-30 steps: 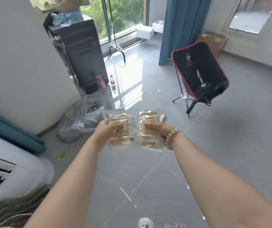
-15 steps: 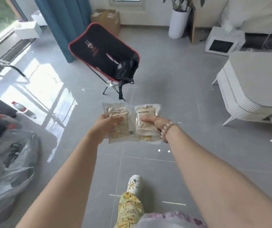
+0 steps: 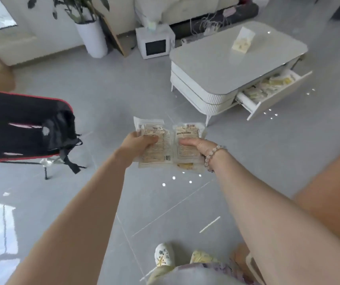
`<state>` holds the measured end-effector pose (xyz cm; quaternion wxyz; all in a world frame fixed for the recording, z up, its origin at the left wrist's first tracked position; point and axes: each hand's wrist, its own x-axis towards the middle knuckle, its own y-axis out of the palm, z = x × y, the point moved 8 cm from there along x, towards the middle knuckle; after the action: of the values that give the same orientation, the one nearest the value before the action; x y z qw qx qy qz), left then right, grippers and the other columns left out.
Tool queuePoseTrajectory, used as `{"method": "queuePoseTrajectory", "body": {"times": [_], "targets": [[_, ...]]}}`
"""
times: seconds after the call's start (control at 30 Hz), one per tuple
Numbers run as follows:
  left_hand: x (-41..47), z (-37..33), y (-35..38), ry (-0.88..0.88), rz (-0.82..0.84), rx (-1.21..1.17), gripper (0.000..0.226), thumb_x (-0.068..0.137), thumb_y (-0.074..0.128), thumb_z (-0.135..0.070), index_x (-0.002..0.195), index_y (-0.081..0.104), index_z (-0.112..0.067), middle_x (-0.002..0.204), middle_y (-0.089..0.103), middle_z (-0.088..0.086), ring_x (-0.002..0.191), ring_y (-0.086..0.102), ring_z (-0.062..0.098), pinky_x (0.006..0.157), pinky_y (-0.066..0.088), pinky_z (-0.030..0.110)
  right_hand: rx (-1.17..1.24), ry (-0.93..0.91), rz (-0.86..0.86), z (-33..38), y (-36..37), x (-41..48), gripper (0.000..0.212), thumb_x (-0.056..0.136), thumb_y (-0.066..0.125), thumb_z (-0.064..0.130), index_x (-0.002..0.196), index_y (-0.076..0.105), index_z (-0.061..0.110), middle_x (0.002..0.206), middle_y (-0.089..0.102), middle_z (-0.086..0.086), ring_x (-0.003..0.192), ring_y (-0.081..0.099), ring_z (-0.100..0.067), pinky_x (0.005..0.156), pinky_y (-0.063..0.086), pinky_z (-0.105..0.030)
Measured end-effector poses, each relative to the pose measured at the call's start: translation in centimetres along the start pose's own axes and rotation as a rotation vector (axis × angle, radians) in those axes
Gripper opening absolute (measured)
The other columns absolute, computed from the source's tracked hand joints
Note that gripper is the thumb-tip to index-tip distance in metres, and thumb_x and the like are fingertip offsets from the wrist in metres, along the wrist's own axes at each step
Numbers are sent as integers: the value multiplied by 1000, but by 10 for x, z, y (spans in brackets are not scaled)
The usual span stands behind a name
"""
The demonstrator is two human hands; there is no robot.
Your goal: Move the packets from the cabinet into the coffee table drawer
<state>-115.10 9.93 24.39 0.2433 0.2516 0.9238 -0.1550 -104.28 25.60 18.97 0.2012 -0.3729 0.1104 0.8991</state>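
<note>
The left hand is gripping the left packet, thumb curling over its face. The right hand is gripping the right packet the same way. Both are hanging side by side above the floor, well short of the table. The drawer is standing open on the table's near side, with stored packets lying inside. A pouch is lying on the table. A chair is standing far left of the table.

View: head-worn, wide-angle.
Facing: forward and down at floor.
Nearness: floor underfoot; table farther, ahead right.
</note>
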Motion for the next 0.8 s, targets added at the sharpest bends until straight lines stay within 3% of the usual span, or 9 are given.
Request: {"method": "queuePoseTrajectory", "body": {"times": [0.07,0.17,0.23,0.37,0.43,0.53,0.6,0.7,0.8], "targets": [[19,-14,28,33,98,80,12,87,65,-10,79,61,-18,88,68,5,73,64,17,79,54,29,59,-1,-57,5,-20,-17,53,54,86,41,98,71,16,100,73,-3,104,65,-23,102,45,-42],[35,-29,73,70,185,144,12,88,63,-8,78,61,-15,71,62,-5,61,62,9,58,52,17,134,-14,-156,2,-61,-28,21,77,75,31,91,69,16,93,72,-2,95,67,-19,98,48,-34],[42,-35,106,68,262,173,15,88,63,-9,77,60,-17,74,62,-4,66,60,9,61,50,18,176,-23,-219,2,-88,-34,22,79,74,30,95,69,16,99,72,-2,99,67,-19,99,48,-33],[60,-46,169,60,409,223,9,87,64,-10,83,63,-17,85,66,2,77,64,17,83,51,32,261,-15,-354,-6,-138,-43,27,76,76,33,97,69,16,95,72,1,95,67,-16,90,49,-27],[65,-52,200,57,464,231,8,87,65,-10,84,62,-17,88,67,3,77,64,17,84,51,33,286,-2,-395,-11,-163,-40,52,59,84,43,102,70,16,100,73,-2,98,67,-19,97,48,-36],[74,-61,246,67,531,262,8,87,65,-10,84,63,-18,93,67,5,78,65,18,87,51,35,265,30,-458,-24,-213,-22,104,17,86,63,111,68,21,110,69,0,104,64,-21,99,46,-38],[84,-70,276,78,562,292,7,88,65,-12,85,63,-19,94,68,4,84,66,22,91,51,36,260,51,-467,-24,-241,-16,114,13,83,67,117,65,23,116,66,1,107,62,-20,100,45,-38],[105,-87,321,73,578,306,11,86,67,-14,97,65,-14,104,69,8,97,66,26,95,50,39,282,48,-483,-7,-280,-16,94,36,83,65,118,64,21,119,64,3,110,59,-19,100,41,-35],[127,-109,369,69,609,304,20,87,67,-13,106,63,-10,106,69,9,91,67,24,92,51,39,277,32,-468,19,-317,-16,60,69,75,52,116,59,19,111,56,12,107,50,-11,95,34,-25]]}}
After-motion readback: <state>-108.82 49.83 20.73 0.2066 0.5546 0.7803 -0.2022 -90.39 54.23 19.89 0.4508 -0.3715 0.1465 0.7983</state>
